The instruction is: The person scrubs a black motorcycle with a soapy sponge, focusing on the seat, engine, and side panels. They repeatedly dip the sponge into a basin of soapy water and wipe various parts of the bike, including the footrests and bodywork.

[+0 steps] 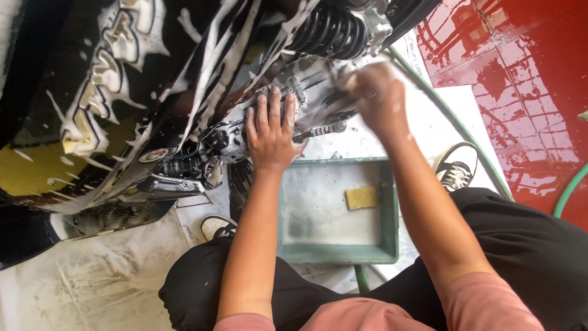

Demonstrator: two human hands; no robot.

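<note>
- Wet red floor (539, 79) lies far right, with a green hose (465, 132) curving across a pale mat (92, 282).
- Soapy black motorcycle (153, 92) fills the far left; a large pale-outlined sticker (104, 79) marks its bodywork.
- Left hand (269, 132) rests flat, fingers spread, on the foamy engine casing (306, 92).
- Right hand (376, 98) is blurred, closed on a sponge (348, 79) against the engine, right of the left hand.
- Near the knees sits a green tray (389, 245) holding a yellow sponge (362, 197).

The right hand (375, 98) is motion-blurred, so what its fingers (352, 83) grip on the motorcycle engine (306, 92) is unclear.
</note>
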